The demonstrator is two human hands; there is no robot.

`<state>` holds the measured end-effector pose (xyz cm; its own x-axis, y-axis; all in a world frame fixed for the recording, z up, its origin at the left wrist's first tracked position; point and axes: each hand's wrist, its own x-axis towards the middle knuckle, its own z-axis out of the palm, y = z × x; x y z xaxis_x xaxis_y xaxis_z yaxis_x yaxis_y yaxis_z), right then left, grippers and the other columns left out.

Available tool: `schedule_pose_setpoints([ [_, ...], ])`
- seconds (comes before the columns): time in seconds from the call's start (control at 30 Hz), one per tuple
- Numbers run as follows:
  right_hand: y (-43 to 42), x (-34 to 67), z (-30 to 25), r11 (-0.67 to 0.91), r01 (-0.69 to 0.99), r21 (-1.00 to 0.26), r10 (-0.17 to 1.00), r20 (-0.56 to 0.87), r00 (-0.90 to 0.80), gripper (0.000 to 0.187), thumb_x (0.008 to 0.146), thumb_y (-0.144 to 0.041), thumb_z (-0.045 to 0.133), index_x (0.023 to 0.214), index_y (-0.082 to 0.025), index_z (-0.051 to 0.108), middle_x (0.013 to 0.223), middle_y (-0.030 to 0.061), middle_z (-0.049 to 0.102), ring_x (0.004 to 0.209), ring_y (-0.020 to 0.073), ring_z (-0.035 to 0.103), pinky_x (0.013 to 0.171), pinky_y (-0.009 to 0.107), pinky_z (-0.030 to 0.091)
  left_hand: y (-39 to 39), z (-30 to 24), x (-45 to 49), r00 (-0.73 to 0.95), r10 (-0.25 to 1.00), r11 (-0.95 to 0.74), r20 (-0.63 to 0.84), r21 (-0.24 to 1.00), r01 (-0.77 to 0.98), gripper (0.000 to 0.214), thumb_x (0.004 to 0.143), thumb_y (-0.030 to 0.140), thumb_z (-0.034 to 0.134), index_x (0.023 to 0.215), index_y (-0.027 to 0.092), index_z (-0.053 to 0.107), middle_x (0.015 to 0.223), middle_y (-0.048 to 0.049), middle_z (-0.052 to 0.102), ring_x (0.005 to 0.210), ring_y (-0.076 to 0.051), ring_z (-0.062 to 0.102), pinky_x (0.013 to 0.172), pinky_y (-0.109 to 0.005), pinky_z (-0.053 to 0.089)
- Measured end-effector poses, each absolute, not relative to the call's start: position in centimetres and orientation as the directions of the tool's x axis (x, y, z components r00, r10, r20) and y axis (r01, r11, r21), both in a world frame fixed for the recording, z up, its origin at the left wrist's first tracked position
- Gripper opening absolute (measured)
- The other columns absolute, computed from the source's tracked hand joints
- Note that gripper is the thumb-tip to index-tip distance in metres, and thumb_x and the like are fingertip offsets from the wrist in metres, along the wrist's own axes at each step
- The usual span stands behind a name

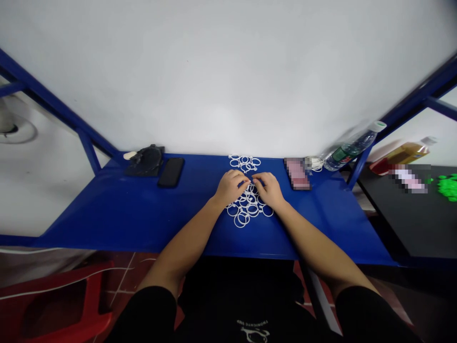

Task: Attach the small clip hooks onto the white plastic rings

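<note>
My left hand and my right hand lie close together at the middle of a blue metal table. Their fingertips meet over a loose heap of thin white plastic rings, seemingly pinching rings near the heap's far edge. Both hands hide part of the heap. Just beyond my fingers lies a smaller group of linked white rings, against the wall. The exact ring between my fingers is too small to pick out.
A black phone and a dark pouch sit left on the table. To the right lie a pink blurred object, a white cable and a tilted water bottle. A black table stands further right. A white wall backs the table.
</note>
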<state>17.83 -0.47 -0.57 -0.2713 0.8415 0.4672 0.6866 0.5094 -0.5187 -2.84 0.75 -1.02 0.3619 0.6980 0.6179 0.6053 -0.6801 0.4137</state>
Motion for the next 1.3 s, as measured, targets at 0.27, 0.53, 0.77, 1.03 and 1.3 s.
schedule_pose_setpoints([
  [0.27, 2.0, 18.4, -0.7, 0.336, 0.864, -0.376, 0.939, 0.207, -0.275, 0.055, 0.108, -0.049, 0.040, 0.155, -0.024, 0.053, 0.163, 0.0094, 0.048, 0.150, 0.0345, 0.042, 0.123, 0.058, 0.032, 0.6, -1.1, -2.8, 0.442, 0.717, -0.680, 0.539, 0.400, 0.614, 0.005, 0.094, 0.026, 0.072, 0.096, 0.022, 0.075, 0.111, -0.0044, 0.076, 0.104, -0.023, 0.066, 0.094, -0.042, 0.050],
  [0.53, 1.7, 18.2, -1.0, 0.279, 0.904, -0.323, 0.959, 0.047, -0.279, 0.059, 0.108, -0.059, 0.034, 0.156, -0.029, 0.052, 0.164, 0.0061, 0.047, 0.156, 0.0383, 0.031, 0.125, 0.071, 0.016, 0.5, -0.8, -2.8, 0.418, 0.795, -0.597, 0.439, 0.449, 0.665, 0.009, 0.097, 0.030, 0.070, 0.098, 0.023, 0.076, 0.110, -0.0042, 0.076, 0.103, -0.023, 0.067, 0.095, -0.042, 0.049],
  [0.77, 1.9, 18.8, -1.2, 0.355, 0.847, -0.396, 0.929, 0.247, -0.274, 0.045, 0.106, -0.046, 0.048, 0.137, -0.021, 0.068, 0.137, 0.0134, 0.069, 0.132, 0.0314, 0.058, 0.121, 0.059, 0.032, 0.9, -1.2, -3.0, 0.395, 0.800, -0.589, 0.451, 0.468, 0.659, 0.008, 0.095, 0.029, 0.072, 0.097, 0.024, 0.078, 0.109, -0.0037, 0.077, 0.101, -0.023, 0.067, 0.095, -0.043, 0.049],
  [1.03, 3.1, 19.4, -2.2, 0.300, 0.892, -0.337, 0.942, 0.253, -0.221, 0.049, 0.106, -0.048, 0.046, 0.148, -0.026, 0.061, 0.165, 0.0108, 0.044, 0.151, 0.0379, 0.040, 0.120, 0.062, 0.034, 0.9, -1.4, -2.9, 0.415, 0.789, -0.606, 0.453, 0.460, 0.649, 0.008, 0.096, 0.030, 0.072, 0.097, 0.024, 0.078, 0.107, -0.0040, 0.076, 0.100, -0.022, 0.066, 0.093, -0.041, 0.049],
  [1.3, 2.9, 18.6, -1.9, 0.285, 0.912, -0.296, 0.954, 0.182, -0.239, 0.043, 0.108, -0.040, 0.041, 0.143, -0.031, 0.064, 0.158, 0.0063, 0.054, 0.149, 0.0387, 0.038, 0.121, 0.076, 0.018, 0.8, -1.5, -2.6, 0.439, 0.791, -0.606, 0.425, 0.456, 0.651, 0.011, 0.096, 0.032, 0.071, 0.097, 0.023, 0.078, 0.108, -0.0049, 0.076, 0.100, -0.023, 0.066, 0.094, -0.041, 0.048],
])
